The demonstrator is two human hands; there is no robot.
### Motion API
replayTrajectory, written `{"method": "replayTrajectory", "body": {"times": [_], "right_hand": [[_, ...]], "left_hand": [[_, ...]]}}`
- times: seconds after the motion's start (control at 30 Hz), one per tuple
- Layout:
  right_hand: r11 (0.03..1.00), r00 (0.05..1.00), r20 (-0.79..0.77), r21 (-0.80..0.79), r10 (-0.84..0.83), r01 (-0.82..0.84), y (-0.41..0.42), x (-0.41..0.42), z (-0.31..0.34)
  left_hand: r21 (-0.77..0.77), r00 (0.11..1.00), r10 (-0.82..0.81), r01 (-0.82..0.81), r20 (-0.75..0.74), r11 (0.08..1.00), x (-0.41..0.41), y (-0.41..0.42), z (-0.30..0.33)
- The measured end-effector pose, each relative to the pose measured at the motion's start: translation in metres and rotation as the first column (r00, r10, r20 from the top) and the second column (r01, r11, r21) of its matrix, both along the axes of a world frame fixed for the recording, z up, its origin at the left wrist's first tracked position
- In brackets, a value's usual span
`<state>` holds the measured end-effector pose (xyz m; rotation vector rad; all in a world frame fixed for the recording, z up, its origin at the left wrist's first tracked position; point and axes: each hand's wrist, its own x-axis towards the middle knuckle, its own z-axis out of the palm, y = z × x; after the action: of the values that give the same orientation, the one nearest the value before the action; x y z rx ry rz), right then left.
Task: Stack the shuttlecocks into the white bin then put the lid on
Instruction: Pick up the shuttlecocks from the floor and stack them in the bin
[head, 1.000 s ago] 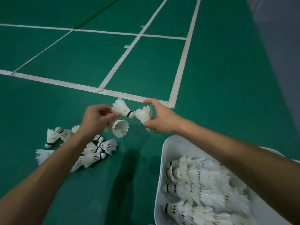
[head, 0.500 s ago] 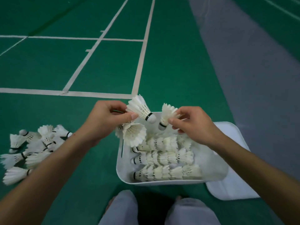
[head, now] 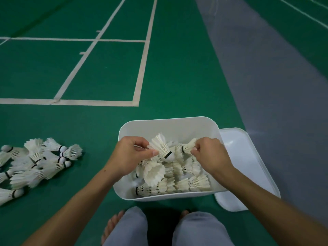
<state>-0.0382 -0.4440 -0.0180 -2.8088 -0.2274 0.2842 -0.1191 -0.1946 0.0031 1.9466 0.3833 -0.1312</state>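
Both hands are over the white bin (head: 168, 126), each closed on a shuttlecock. The left hand (head: 127, 157) pinches the feather skirt of one shuttlecock (head: 160, 147), cork end pointing toward the right hand; at least one more feathered skirt (head: 153, 172) hangs beneath its palm, though whether it is gripped or merely resting there cannot be told. The right hand (head: 208, 156) pinches a second shuttlecock (head: 188, 147) by its feathers, cork toward the left hand. The two corks stand near each other, apparently about to be nested.

Progress, by judgement: partly done. Below the hands the bin holds several rows of nested shuttlecocks (head: 177, 186) lying on their sides. A loose pile of shuttlecocks (head: 39, 162) lies on the floor well out beyond the left forearm, not yet collected. The lid (head: 248, 167) lies flat on the floor just beyond the right wrist, partly under the bin's edge; the bin is uncovered.

Surface: green court flooring (head: 177, 68) with white boundary lines (head: 140, 71) ahead of the hands. A grey strip (head: 266, 77) runs beyond the right hand. The person squats barefoot in grey trousers (head: 197, 229), directly below the bin.
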Motion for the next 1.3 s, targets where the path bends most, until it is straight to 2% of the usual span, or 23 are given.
{"method": "replayTrajectory", "body": {"times": [0.27, 0.5, 0.57, 0.67, 0.73, 0.8, 0.87, 1.0, 1.17, 1.3], "right_hand": [[0.991, 0.972, -0.234, 0.121, -0.022, 0.052, 0.007, 0.009, -0.019], [0.910, 0.885, -0.450, 0.305, -0.123, 0.281, 0.014, 0.013, -0.018], [0.921, 0.891, -0.443, 0.295, -0.105, 0.255, 0.010, 0.010, -0.014], [0.946, 0.941, -0.330, 0.271, -0.080, 0.176, 0.005, -0.014, 0.005], [0.898, 0.925, -0.379, 0.396, -0.032, 0.193, 0.008, -0.039, 0.017], [0.808, 0.845, -0.533, 0.519, 0.050, 0.280, 0.018, -0.064, 0.030], [0.756, 0.801, -0.596, 0.552, 0.062, 0.352, 0.032, -0.074, 0.033], [0.750, 0.884, -0.465, 0.573, -0.036, 0.332, 0.046, -0.066, 0.025], [0.696, 0.907, -0.417, 0.669, 0.060, 0.262, 0.054, -0.068, 0.025], [0.733, 0.956, -0.289, 0.661, 0.052, 0.160, 0.063, -0.071, 0.027]], "left_hand": [[-0.008, 0.998, 0.023, -0.023, -0.053, 1.000, 0.001, -0.005, -0.012], [-0.060, 0.999, 0.051, -0.051, -0.007, 0.997, -0.002, -0.014, -0.011], [-0.096, 0.997, 0.075, -0.074, 0.012, 0.993, -0.005, -0.015, -0.009], [-0.139, 0.988, 0.146, -0.139, 0.044, 0.981, -0.008, -0.015, -0.009], [-0.162, 0.978, 0.196, -0.182, 0.075, 0.970, -0.009, -0.015, -0.010], [-0.180, 0.966, 0.233, -0.212, 0.109, 0.961, -0.009, -0.017, -0.011], [-0.178, 0.954, 0.262, -0.235, 0.145, 0.956, -0.009, -0.020, -0.011], [-0.186, 0.935, 0.301, -0.268, 0.185, 0.945, -0.006, -0.022, -0.011], [-0.148, 0.871, 0.412, -0.386, 0.269, 0.911, 0.000, -0.015, -0.018], [-0.104, 0.843, 0.429, -0.420, 0.325, 0.902, 0.003, -0.020, -0.019]]}}
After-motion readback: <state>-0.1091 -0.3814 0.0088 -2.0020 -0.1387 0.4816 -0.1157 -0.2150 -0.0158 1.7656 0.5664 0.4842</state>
